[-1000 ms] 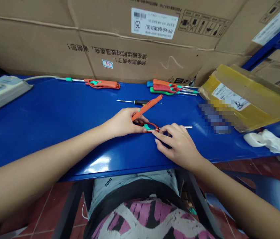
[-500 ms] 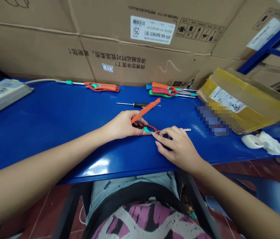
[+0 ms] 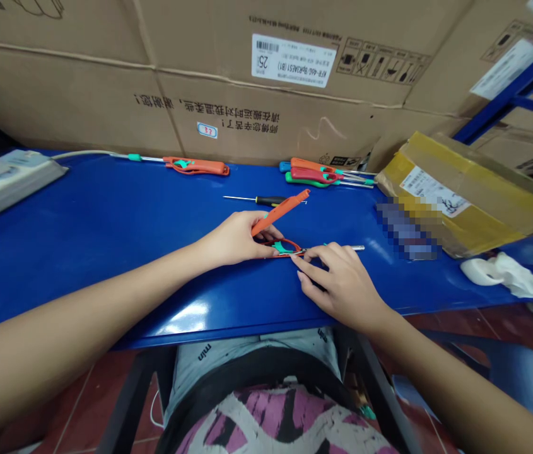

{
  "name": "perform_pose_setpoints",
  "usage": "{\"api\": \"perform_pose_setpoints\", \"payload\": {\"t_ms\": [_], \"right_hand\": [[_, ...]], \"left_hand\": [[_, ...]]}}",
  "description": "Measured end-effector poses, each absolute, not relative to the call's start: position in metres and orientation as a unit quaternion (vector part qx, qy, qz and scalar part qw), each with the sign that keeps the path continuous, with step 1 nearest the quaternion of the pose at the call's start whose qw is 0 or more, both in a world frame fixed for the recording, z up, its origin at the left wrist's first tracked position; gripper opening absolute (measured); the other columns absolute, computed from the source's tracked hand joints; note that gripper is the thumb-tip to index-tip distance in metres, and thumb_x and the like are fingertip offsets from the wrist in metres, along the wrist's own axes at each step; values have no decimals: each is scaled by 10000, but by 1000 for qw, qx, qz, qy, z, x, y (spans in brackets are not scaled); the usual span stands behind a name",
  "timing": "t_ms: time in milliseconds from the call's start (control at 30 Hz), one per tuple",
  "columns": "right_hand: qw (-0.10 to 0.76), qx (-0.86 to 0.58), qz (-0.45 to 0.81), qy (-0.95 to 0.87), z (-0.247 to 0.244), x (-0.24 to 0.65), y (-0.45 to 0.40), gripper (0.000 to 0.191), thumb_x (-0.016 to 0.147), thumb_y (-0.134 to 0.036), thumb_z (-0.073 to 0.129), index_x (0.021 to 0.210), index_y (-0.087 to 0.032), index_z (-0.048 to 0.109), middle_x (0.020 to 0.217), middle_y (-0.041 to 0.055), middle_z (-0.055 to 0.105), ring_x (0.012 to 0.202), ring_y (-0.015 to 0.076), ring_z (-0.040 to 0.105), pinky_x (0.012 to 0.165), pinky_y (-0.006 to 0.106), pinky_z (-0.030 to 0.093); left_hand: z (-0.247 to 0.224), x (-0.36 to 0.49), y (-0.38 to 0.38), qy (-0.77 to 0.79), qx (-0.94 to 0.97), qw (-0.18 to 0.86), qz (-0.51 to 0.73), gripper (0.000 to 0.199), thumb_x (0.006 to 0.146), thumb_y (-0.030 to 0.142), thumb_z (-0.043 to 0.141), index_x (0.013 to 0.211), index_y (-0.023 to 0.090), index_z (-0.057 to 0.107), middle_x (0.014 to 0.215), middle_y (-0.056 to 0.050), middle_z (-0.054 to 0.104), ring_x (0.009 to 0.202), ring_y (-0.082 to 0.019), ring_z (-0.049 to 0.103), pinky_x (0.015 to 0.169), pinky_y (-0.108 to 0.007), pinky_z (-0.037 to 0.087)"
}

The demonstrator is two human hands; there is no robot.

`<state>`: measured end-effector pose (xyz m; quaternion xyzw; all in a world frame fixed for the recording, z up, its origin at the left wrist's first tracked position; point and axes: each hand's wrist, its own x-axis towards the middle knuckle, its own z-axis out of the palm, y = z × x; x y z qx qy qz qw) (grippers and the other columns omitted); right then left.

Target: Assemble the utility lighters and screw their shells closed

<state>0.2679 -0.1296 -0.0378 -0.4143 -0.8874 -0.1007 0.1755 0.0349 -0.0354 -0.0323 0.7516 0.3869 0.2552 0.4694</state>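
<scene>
My left hand (image 3: 232, 239) is closed around an opened orange lighter. An orange casing half (image 3: 285, 209) sticks up at a slant between its thumb and forefinger. Under the thumb lies the other half, with its trigger guard and green trigger (image 3: 281, 248) showing; part of it is hidden by the fingers. Curled over the front of this lighter is my right hand (image 3: 342, 280), its fingertips pinching near where the casing meets the metal tube (image 3: 358, 248). The tube's end pokes out beyond the knuckles. Exactly what those fingertips grip is too small to make out.
A black-handled screwdriver (image 3: 269, 200) lies just behind my hands. Behind it are an orange lighter (image 3: 200, 166) and a group of lighters (image 3: 313, 174). A power strip (image 3: 5, 180) stands left; a taped carton (image 3: 479, 202) and tape roll (image 3: 481, 271) are at right.
Both hands keep the same hold on the lighter, with only a tiny shift of the right fingertips. The whole view has moved slightly.
</scene>
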Motion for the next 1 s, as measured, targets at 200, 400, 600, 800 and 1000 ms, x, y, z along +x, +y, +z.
{"api": "perform_pose_setpoints", "payload": {"t_ms": [200,400,600,800,1000], "right_hand": [[175,-427,-88,-883,-39,268,-130,292,1000,-267,549,1201,-191,745,1060,97,715,885,228,547,732,377,351],[180,-431,-83,-880,-40,269,-130,297,1003,-275,544,1210,-195,741,1053,103,716,878,225,549,730,374,349],[182,-433,-79,-879,-40,268,-128,281,993,-269,559,1180,-190,752,1042,105,696,878,224,552,729,362,348],[164,-412,-107,-890,-37,268,-128,301,1007,-275,525,1179,-155,741,1055,123,689,900,242,551,731,372,352],[148,-393,-88,-903,-32,268,-125,307,1011,-274,516,1173,-124,729,1046,126,692,914,245,556,740,380,371]], "left_hand": [[-31,36,-36,392,745,476,254,361,664,259,847,978,128,728,986,-72,786,872,-202,697,877,-374,566],[-29,37,-36,394,746,475,252,357,660,256,851,970,127,729,978,-68,783,865,-196,692,858,-361,570],[-29,37,-36,395,749,470,249,354,661,272,851,964,135,730,976,-72,784,862,-204,692,853,-374,570],[-29,36,-34,391,733,502,241,337,668,250,814,971,133,724,996,-85,784,885,-210,707,872,-384,572],[-28,35,-32,392,739,497,232,369,639,270,832,968,143,723,1028,-85,784,917,-223,701,913,-406,558]]}}
